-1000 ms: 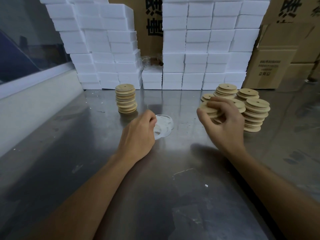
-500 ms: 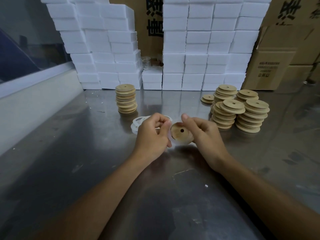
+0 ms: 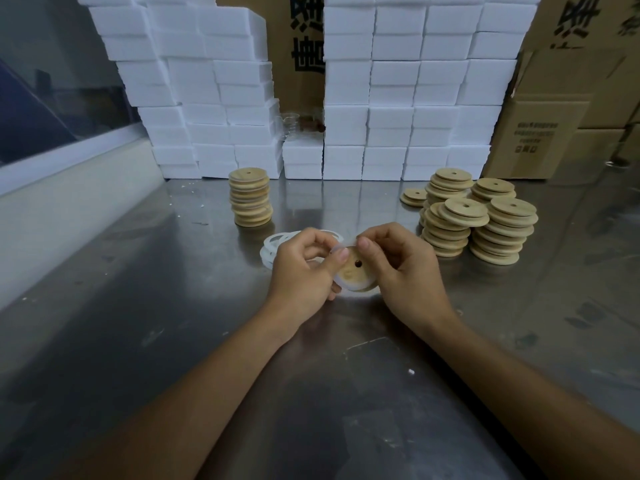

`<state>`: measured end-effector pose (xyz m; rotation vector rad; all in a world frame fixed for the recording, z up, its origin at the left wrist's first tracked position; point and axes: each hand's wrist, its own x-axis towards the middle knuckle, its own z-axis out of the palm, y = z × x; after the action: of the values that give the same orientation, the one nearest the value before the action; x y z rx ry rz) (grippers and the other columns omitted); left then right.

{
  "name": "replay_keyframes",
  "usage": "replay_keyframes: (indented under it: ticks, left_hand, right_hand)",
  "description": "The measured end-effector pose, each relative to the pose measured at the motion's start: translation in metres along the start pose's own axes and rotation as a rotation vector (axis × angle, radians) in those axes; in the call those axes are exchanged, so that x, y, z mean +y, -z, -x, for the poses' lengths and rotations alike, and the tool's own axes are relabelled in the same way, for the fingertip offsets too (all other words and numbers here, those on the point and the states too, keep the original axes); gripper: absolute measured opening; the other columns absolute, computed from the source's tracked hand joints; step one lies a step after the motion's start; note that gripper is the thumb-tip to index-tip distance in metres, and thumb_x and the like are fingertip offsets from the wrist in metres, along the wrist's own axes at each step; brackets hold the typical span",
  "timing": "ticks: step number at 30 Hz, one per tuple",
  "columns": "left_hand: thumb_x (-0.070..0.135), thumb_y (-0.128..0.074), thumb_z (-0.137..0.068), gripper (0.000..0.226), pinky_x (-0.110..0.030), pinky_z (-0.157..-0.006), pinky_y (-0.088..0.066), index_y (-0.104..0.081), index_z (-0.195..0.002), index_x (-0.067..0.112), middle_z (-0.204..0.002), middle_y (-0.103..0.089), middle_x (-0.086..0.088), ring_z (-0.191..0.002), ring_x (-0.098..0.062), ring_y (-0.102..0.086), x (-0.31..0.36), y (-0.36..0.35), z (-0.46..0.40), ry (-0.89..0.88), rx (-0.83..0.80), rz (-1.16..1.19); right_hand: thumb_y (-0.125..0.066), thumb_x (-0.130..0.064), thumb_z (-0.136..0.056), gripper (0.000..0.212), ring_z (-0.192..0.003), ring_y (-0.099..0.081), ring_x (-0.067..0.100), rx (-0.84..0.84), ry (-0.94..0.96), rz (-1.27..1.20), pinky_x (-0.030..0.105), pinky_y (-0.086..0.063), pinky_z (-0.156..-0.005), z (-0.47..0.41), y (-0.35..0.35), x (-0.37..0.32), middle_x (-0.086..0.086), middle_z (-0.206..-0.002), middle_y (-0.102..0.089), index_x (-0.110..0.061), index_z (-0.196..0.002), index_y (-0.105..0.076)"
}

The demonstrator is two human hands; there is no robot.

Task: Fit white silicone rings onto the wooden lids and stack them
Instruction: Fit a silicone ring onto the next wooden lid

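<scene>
In the head view, one wooden lid (image 3: pixel 356 273) sits at the middle of the frame, held just above the metal table (image 3: pixel 138 306) between two hands, its flat face with a small hole turned toward the camera. The left hand (image 3: pixel 304 268) pinches its left edge, thumb on the front and fingers curled behind, where one white silicone ring (image 3: pixel 337 280) shows as a pale band along the lid's lower left rim. The right hand (image 3: pixel 405 271) grips the right edge, its thumb pressed on the lid's top and its fingers wrapped behind. Both forearms run up from the lower corners and meet at the lid. Just behind the left hand lies a small heap of loose rings (image 3: pixel 277 245); their number cannot be told. Above it, left of centre, stands one finished stack (image 3: pixel 250 197) of lids. At right centre are four taller piles of bare lids (image 3: pixel 485 220) and one low pile (image 3: pixel 414 196) on their left side. Two walls of white foam boxes (image 3: pixel 398 98) and cardboard cartons (image 3: pixel 554 133) fill the top of the frame.
</scene>
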<state>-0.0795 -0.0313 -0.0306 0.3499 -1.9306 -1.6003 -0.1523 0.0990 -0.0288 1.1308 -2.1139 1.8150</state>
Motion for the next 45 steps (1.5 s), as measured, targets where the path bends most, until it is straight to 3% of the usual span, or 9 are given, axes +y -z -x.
replay_keyframes:
  ticks: [3, 6, 10, 20, 27, 32, 37, 41, 45]
  left_hand:
    - [0.008, -0.071, -0.087, 0.016, -0.024, -0.048, -0.049, -0.061, -0.079, 0.018, -0.081, -0.070, -0.003, -0.062, -0.015, -0.066, 0.000, -0.001, 0.001, -0.099, 0.064, -0.093]
    - [0.006, -0.071, -0.088, 0.016, -0.029, -0.050, -0.055, -0.064, -0.079, 0.017, -0.079, -0.069, -0.005, -0.068, -0.022, -0.067, 0.000, -0.001, 0.000, -0.178, 0.099, -0.117]
    - [0.008, -0.068, -0.089, 0.014, -0.011, -0.060, -0.049, -0.066, -0.081, 0.019, -0.079, -0.067, 0.007, -0.074, -0.006, -0.063, -0.001, 0.000, 0.000, -0.262, 0.122, -0.224]
    - [0.012, -0.071, -0.088, 0.009, -0.009, -0.065, -0.047, -0.067, -0.081, 0.017, -0.077, -0.064, 0.016, -0.073, 0.000, -0.060, -0.001, 0.004, -0.001, -0.316, 0.116, -0.316]
    - [0.009, -0.074, -0.085, 0.004, -0.027, -0.070, -0.057, -0.070, -0.082, 0.009, -0.078, -0.070, 0.001, -0.075, -0.015, -0.067, 0.003, 0.010, -0.005, -0.256, 0.074, -0.286]
    - [0.008, -0.075, -0.084, 0.010, -0.036, -0.072, -0.060, -0.069, -0.078, 0.014, -0.079, -0.071, -0.002, -0.075, -0.018, -0.069, 0.002, 0.013, -0.006, -0.211, 0.054, -0.240]
    - [0.008, -0.073, -0.085, 0.014, -0.042, -0.071, -0.061, -0.067, -0.076, 0.017, -0.078, -0.072, -0.004, -0.075, -0.021, -0.070, -0.002, 0.014, -0.007, -0.205, 0.069, -0.231]
    - [0.006, -0.073, -0.085, 0.016, -0.037, -0.069, -0.061, -0.067, -0.076, 0.018, -0.078, -0.072, -0.003, -0.075, -0.020, -0.069, -0.002, 0.015, -0.007, -0.214, 0.061, -0.230]
    - [0.004, -0.072, -0.085, 0.015, -0.036, -0.070, -0.062, -0.068, -0.078, 0.017, -0.083, -0.073, -0.007, -0.079, -0.023, -0.071, -0.001, 0.019, -0.009, -0.168, 0.009, -0.202]
  right_hand:
    - [-0.064, -0.017, -0.095, 0.004, -0.081, -0.069, 0.011, 0.027, 0.015, 0.036, 0.041, -0.057, -0.071, 0.001, -0.001, 0.002, -0.005, -0.084, -0.071, -0.014, -0.093, -0.067]
    - [-0.064, -0.019, -0.095, 0.006, -0.079, -0.067, 0.004, 0.049, 0.056, 0.110, 0.027, -0.055, -0.067, 0.001, -0.001, 0.005, -0.011, -0.081, -0.070, -0.018, -0.090, -0.065]
    - [-0.063, -0.020, -0.096, 0.008, -0.079, -0.065, -0.001, 0.040, 0.089, 0.173, 0.012, -0.048, -0.063, 0.001, -0.001, 0.006, -0.015, -0.079, -0.067, -0.015, -0.090, -0.065]
    - [-0.062, -0.020, -0.096, 0.010, -0.076, -0.066, 0.005, 0.028, 0.038, 0.217, 0.033, -0.055, -0.067, 0.001, 0.000, 0.003, -0.012, -0.078, -0.068, -0.013, -0.090, -0.065]
    - [-0.067, -0.017, -0.092, 0.012, -0.074, -0.067, 0.004, 0.037, -0.001, 0.249, 0.035, -0.057, -0.067, -0.001, 0.001, 0.002, -0.016, -0.074, -0.067, -0.024, -0.082, -0.063]
    - [-0.065, -0.017, -0.092, 0.007, -0.072, -0.067, 0.008, 0.044, 0.011, 0.277, 0.042, -0.056, -0.069, -0.001, 0.002, 0.002, -0.011, -0.074, -0.069, -0.017, -0.085, -0.065]
    - [-0.065, -0.016, -0.092, 0.005, -0.074, -0.068, 0.006, 0.015, 0.050, 0.289, 0.035, -0.056, -0.068, -0.001, 0.004, 0.001, -0.014, -0.075, -0.069, -0.014, -0.088, -0.064]
    - [-0.067, -0.014, -0.091, 0.005, -0.077, -0.068, 0.001, -0.032, 0.044, 0.260, 0.025, -0.056, -0.068, -0.003, 0.007, 0.001, -0.016, -0.077, -0.068, -0.012, -0.087, -0.065]
    - [-0.069, -0.015, -0.090, 0.004, -0.076, -0.069, 0.003, -0.029, 0.021, 0.237, 0.025, -0.058, -0.069, -0.004, 0.009, 0.003, -0.010, -0.080, -0.071, -0.013, -0.087, -0.069]
